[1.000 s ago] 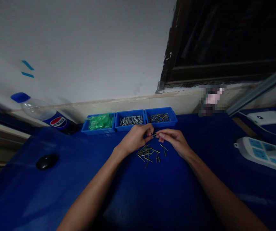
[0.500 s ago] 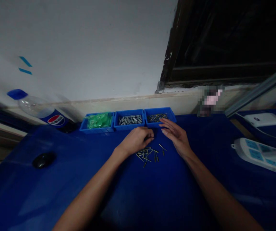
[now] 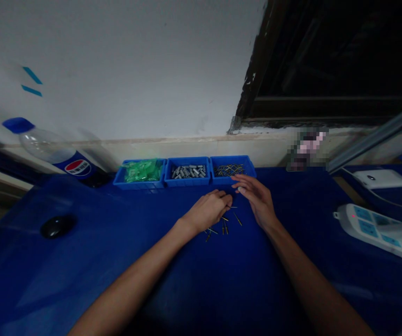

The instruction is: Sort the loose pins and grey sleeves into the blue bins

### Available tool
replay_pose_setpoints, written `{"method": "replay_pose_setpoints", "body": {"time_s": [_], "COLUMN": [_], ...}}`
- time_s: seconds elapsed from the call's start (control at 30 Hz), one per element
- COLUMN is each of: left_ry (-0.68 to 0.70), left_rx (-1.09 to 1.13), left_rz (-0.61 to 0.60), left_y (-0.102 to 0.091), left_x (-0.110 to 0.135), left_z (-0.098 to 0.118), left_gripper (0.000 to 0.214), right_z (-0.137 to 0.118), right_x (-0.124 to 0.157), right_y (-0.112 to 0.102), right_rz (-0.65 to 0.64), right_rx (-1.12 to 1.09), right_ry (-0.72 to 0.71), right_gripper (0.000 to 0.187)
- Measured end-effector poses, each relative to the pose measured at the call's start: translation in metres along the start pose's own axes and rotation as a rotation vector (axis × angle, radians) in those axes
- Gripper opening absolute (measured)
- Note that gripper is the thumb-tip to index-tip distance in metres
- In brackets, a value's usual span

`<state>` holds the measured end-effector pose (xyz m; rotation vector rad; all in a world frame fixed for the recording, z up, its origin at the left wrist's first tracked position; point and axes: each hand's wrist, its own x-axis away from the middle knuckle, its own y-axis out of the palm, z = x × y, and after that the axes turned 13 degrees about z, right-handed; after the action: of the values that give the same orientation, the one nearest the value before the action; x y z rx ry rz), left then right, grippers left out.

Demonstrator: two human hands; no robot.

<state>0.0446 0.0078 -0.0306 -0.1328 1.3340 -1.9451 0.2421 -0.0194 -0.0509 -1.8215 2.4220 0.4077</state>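
Since half a second ago the left hand point(image 3: 210, 211) has slid rightward and a little nearer the wearer, so that it now covers most of the loose pins point(image 3: 226, 230); its back is uppermost and its fingers curl down, with one thin pin point(image 3: 234, 207) showing just past their tips; whether that pin is gripped or merely lies there I cannot tell; the right hand point(image 3: 255, 198) has barely moved, poised half open with thumb and fingers apart, and nothing shows in its grasp; between and below the hands a single pin point(image 3: 237, 219) lies on the blue tabletop point(image 3: 193, 280), with the uncovered ones fanned out just nearer the wearer than the left fingers; beyond the right fingertips, which partly overlap its front edge in this view, is the right bin point(image 3: 222, 180), holding more pins; beyond the left hand sit the middle bin point(image 3: 186, 182) of silver cylinders and the left bin point(image 3: 139, 185) of green plastic; the shift suggests that the work at this instant centres on the loose pins, not the bins.
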Motion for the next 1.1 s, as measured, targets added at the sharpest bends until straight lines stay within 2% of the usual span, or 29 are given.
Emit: {"method": "replay_pose_setpoints", "body": {"time_s": [0.1, 0.17, 0.27, 0.37, 0.5, 0.67, 0.9, 0.97, 1.1], "left_ry": [-0.047, -0.071, -0.086, -0.046, -0.002, 0.010, -0.002, 0.020, 0.182], "left_rx": [0.128, 0.182, 0.191, 0.151, 0.114, 0.076, 0.002, -0.022, -0.018], "left_rz": [0.079, 0.145, 0.222, 0.246, 0.248, 0.229, 0.109, 0.068, -0.021], "left_y": [-0.014, -0.025, -0.038, -0.045, -0.046, -0.046, -0.048, -0.043, -0.021], "left_x": [0.000, 0.000, 0.001, 0.001, 0.001, 0.001, 0.000, -0.002, -0.002], "left_z": [-0.012, -0.017, -0.019, -0.017, -0.014, -0.011, -0.013, -0.010, 0.009], "left_gripper": [0.008, 0.013, 0.018, 0.016, 0.013, 0.014, 0.011, 0.012, 0.019], "right_z": [0.002, 0.002, -0.001, -0.004, -0.001, 0.004, -0.003, -0.006, -0.008], "right_x": [-0.002, -0.003, -0.002, 0.000, 0.003, 0.003, 0.000, 0.001, -0.001], "right_y": [0.000, 0.000, 0.001, 0.004, 0.006, 0.008, 0.004, 0.002, -0.004], "right_rz": [0.049, 0.064, -0.010, -0.099, -0.107, -0.070, 0.057, 0.096, 0.112], "right_rx": [0.065, 0.142, 0.195, 0.165, 0.095, 0.051, 0.199, 0.132, 0.031], "right_ry": [0.037, 0.070, 0.127, 0.166, 0.202, 0.231, 0.086, 0.027, -0.073], "right_gripper": [0.027, 0.023, 0.023, 0.023, 0.022, 0.022, 0.023, 0.019, 0.033]}}
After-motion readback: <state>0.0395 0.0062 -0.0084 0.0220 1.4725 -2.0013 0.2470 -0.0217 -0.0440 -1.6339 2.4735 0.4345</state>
